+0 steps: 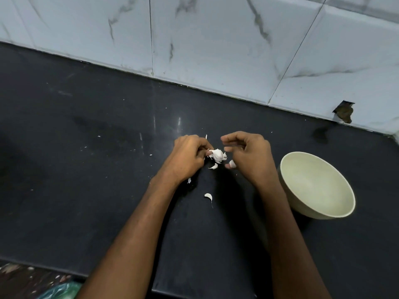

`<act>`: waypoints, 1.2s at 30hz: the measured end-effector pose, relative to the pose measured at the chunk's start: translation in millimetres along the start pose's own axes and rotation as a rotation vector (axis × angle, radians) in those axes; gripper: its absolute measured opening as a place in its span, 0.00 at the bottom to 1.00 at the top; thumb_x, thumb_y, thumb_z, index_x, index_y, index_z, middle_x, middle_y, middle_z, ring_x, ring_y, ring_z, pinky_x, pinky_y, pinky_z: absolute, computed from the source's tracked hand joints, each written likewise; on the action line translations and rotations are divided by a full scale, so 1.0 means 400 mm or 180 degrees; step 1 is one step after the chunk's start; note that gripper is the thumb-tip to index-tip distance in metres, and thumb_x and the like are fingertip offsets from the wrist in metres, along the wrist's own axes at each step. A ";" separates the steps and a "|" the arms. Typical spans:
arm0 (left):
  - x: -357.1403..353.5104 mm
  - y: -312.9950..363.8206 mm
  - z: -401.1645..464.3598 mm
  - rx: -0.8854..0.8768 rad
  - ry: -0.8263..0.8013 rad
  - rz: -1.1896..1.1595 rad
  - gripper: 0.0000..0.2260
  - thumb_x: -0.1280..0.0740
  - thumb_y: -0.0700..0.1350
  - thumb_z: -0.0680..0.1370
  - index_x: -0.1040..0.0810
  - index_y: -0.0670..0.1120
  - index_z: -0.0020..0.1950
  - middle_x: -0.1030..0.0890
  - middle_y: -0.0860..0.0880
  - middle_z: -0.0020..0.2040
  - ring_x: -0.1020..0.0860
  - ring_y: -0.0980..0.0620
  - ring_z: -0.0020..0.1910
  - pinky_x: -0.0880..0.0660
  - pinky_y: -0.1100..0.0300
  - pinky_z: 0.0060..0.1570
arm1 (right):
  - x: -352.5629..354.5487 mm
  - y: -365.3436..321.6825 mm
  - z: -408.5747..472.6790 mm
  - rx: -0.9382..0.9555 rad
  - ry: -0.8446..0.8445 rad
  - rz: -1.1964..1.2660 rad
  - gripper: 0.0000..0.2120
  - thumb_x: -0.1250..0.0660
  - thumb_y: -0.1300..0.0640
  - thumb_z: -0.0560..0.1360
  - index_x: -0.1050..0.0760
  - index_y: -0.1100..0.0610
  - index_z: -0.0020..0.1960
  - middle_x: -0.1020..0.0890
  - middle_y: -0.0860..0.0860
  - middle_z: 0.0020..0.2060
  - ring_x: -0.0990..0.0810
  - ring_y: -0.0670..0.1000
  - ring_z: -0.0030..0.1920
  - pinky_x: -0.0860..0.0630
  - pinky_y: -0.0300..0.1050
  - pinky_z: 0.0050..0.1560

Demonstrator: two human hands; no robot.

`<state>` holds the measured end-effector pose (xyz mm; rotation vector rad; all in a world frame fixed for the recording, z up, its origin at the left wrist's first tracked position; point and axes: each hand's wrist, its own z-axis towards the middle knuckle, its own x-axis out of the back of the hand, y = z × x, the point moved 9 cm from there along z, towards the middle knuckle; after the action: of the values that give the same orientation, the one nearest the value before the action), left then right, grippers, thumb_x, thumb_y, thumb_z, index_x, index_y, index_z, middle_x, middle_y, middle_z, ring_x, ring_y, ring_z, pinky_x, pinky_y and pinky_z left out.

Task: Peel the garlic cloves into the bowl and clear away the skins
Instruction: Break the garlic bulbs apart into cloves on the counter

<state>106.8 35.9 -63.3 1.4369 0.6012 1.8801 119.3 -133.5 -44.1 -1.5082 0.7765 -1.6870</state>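
My left hand [189, 155] pinches a white garlic bulb [218, 155] with ragged skin, held just above the dark countertop [97, 169]. My right hand [246, 154] hovers beside it with curled fingers, and a small white garlic clove [232, 164] sits pinched in its lower fingers. A loose clove [209, 197] lies on the counter between my forearms. A curl of skin [213, 167] lies under the bulb. The pale green bowl [336, 203] stands to the right of my right wrist, and nothing shows inside it.
Small white skin flakes [151, 154] are scattered over the counter left of my hands. A marble-tiled wall [216, 50] runs along the back, with a broken hole [344, 113] near its base at right. The counter's front edge is at bottom left.
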 end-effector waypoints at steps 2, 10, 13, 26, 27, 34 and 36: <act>0.000 -0.004 0.001 0.0010 0.0013 -0.0070 0.05 0.28 0.39 0.79 0.12 0.46 0.50 0.15 0.49 0.39 0.25 0.57 0.39 0.33 0.66 0.45 | -0.003 -0.007 -0.006 0.0167 0.0092 -0.0475 0.24 0.38 0.74 0.70 0.14 0.52 0.54 0.13 0.48 0.46 0.14 0.46 0.49 0.15 0.50 0.51; 0.004 0.000 -0.006 -0.0045 0.0116 -0.0215 0.03 0.25 0.42 0.78 0.12 0.46 0.49 0.19 0.55 0.35 0.23 0.67 0.38 0.34 0.76 0.40 | 0.045 -0.102 -0.001 0.0742 0.0443 -0.0789 0.05 0.28 0.55 0.77 0.14 0.50 0.51 0.13 0.44 0.42 0.16 0.44 0.43 0.19 0.49 0.53; 0.002 0.001 -0.015 -0.0094 0.0181 -0.0194 0.04 0.26 0.42 0.78 0.11 0.47 0.50 0.17 0.51 0.40 0.24 0.60 0.38 0.31 0.69 0.41 | 0.068 -0.199 0.027 0.0956 0.0662 -0.0876 0.20 0.36 0.42 0.83 0.23 0.53 0.38 0.21 0.47 0.31 0.24 0.46 0.35 0.26 0.48 0.43; -0.011 0.011 -0.009 -0.0492 0.0290 0.0139 0.09 0.33 0.32 0.71 0.14 0.41 0.39 0.23 0.48 0.31 0.30 0.52 0.37 0.30 0.56 0.38 | -0.179 -0.067 0.157 0.0647 -0.0162 -0.0455 0.33 0.55 0.36 0.86 0.47 0.52 0.84 0.47 0.49 0.84 0.58 0.47 0.84 0.58 0.58 0.83; -0.013 0.015 -0.009 -0.0507 0.0288 0.0164 0.09 0.33 0.33 0.72 0.14 0.41 0.40 0.23 0.48 0.31 0.29 0.50 0.37 0.29 0.55 0.38 | -0.159 -0.093 0.159 0.0683 -0.0103 -0.0395 0.32 0.54 0.35 0.85 0.46 0.52 0.84 0.44 0.49 0.84 0.57 0.47 0.84 0.58 0.58 0.83; -0.032 0.031 0.001 -0.0585 0.0266 0.0247 0.09 0.36 0.36 0.71 0.16 0.41 0.36 0.23 0.47 0.32 0.32 0.50 0.35 0.26 0.49 0.41 | -0.063 -0.207 0.179 0.0986 0.0353 0.0152 0.34 0.58 0.32 0.84 0.44 0.50 0.83 0.40 0.45 0.82 0.49 0.47 0.83 0.51 0.45 0.82; -0.032 0.033 -0.003 -0.0634 0.0263 0.0137 0.08 0.36 0.34 0.69 0.20 0.41 0.32 0.24 0.50 0.31 0.34 0.53 0.34 0.25 0.49 0.39 | -0.152 -0.094 0.159 0.0620 -0.0030 -0.0219 0.37 0.59 0.28 0.81 0.45 0.48 0.83 0.37 0.54 0.81 0.37 0.54 0.80 0.42 0.52 0.79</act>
<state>104.6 17.6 -62.5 1.2583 0.4110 1.9803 180.5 -60.1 -38.1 -1.4205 0.5435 -1.7506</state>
